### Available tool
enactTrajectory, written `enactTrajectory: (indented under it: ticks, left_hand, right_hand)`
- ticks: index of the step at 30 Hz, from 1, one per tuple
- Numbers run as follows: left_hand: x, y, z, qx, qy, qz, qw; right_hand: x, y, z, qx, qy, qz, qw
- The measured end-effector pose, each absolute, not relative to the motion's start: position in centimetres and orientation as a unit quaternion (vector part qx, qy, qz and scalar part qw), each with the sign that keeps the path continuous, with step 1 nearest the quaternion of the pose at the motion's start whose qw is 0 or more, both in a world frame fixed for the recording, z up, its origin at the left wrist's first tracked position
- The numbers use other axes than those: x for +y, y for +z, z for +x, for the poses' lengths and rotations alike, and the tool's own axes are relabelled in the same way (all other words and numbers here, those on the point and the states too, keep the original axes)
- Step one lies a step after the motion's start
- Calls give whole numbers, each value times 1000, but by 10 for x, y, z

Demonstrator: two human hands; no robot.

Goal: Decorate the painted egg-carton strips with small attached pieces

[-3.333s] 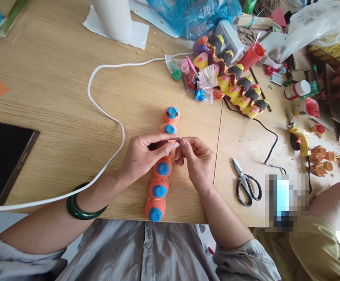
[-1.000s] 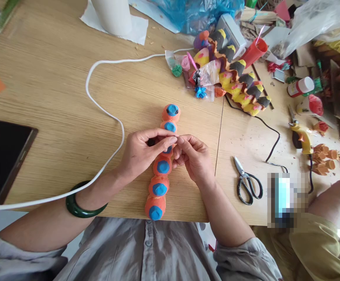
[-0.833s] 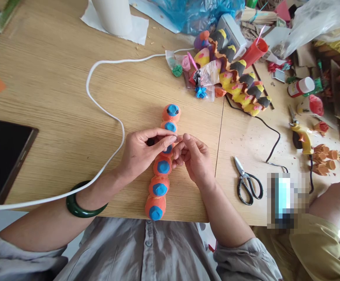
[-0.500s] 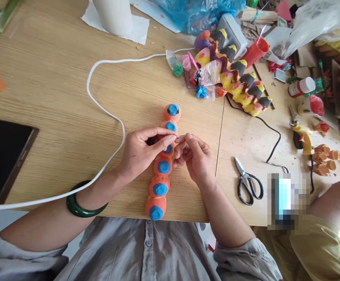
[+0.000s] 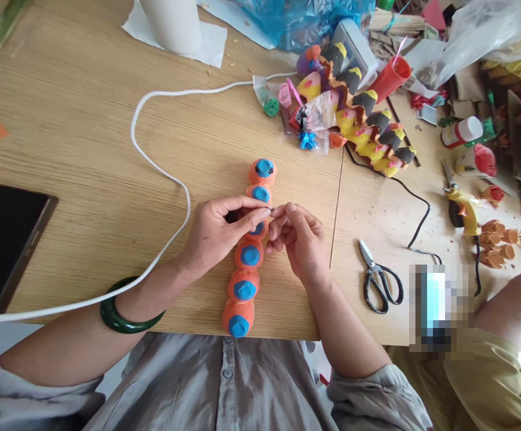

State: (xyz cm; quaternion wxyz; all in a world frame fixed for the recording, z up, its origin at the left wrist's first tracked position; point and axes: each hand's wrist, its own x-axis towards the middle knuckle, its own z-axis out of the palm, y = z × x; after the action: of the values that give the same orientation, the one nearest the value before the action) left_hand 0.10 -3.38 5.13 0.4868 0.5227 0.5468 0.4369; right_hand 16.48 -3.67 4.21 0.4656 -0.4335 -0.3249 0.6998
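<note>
An orange bumpy strip (image 5: 241,306) with blue clay patches on its bumps lies lengthwise on the wooden table, its near end by the front edge. Over its upper middle, my left hand (image 5: 224,230) is closed in a pinch, with a dark lump partly showing under its fingers. My right hand (image 5: 300,239) is also closed, thumb against index finger, just right of the strip. The fingertips of both hands meet around a tiny dark bit, too small to make out.
Black-handled scissors (image 5: 380,281) lie to the right. A phone (image 5: 6,239) and a white cable (image 5: 157,161) are on the left. Painted bumpy strips (image 5: 363,114) and small bags (image 5: 320,114) lie at the back. A glue gun (image 5: 464,209) and a person's arm (image 5: 511,299) are far right.
My right thumb has shifted very slightly away from the left fingertips. The strip has stayed in place on the table.
</note>
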Motion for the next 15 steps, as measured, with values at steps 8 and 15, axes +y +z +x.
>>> enactTrajectory:
  ticks: [8,15]
  left_hand:
    - [-33,51,1,547,432,534,479]
    - [-34,51,-1,556,439,524,473]
  right_hand:
    - [-38,42,165,-359,669,-442,478]
    - [-40,44,163,-387,622,-474,489]
